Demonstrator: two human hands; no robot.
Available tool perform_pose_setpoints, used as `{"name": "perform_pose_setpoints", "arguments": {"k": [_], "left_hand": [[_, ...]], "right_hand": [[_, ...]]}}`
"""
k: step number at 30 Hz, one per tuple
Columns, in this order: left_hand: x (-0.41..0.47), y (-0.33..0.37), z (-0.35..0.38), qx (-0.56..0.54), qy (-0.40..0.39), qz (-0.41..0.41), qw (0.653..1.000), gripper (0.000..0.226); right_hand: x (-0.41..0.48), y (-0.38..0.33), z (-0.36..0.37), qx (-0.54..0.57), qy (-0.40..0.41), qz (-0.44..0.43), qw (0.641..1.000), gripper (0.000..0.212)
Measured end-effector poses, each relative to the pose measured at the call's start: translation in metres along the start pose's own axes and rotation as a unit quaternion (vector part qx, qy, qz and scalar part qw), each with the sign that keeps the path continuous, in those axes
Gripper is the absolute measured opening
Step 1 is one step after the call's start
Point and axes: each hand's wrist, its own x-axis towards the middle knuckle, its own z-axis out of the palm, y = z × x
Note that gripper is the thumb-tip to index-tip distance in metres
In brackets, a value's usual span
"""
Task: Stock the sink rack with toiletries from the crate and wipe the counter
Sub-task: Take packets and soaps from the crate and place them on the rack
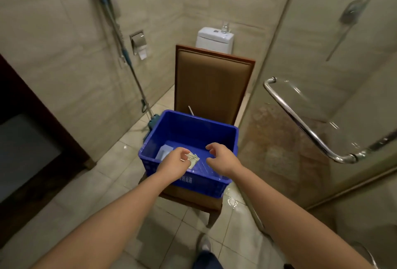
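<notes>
A blue plastic crate [223,137] sits on the seat of a brown padded chair [211,84]. Inside it lie a pale flat packet [164,151] at the left and clear wrapped items on the bottom. My left hand [175,164] reaches over the crate's near rim and pinches a small pale toiletry packet [193,159]. My right hand [222,158] hovers over the crate's middle with its fingers loosely curled, holding nothing. The sink rack and the counter are out of view.
A white toilet [214,40] stands behind the chair. A mop [129,62] leans on the left tiled wall near a toilet-paper holder [139,44]. A glass shower door with a chrome handle [300,122] is at the right. A dark wooden door [28,150] stands at the left. The floor tiles look wet.
</notes>
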Motion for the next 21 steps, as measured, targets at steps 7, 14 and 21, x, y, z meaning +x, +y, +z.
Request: {"name": "perform_pose_setpoints", "arguments": {"k": [7, 14, 21], "left_hand": [[0.048, -0.004, 0.002, -0.011, 0.023, -0.057, 0.998, 0.034], [0.083, -0.015, 0.009, -0.003, 0.021, -0.095, 0.995, 0.036], [0.119, -0.038, 0.009, 0.011, -0.013, -0.134, 0.991, 0.037]], "right_hand": [[0.065, 0.026, -0.004, 0.019, -0.058, 0.001, 0.998, 0.049], [0.112, 0.052, 0.001, 0.039, -0.093, 0.027, 0.994, 0.051], [0.147, 0.067, 0.027, 0.062, -0.135, 0.074, 0.986, 0.05]]}}
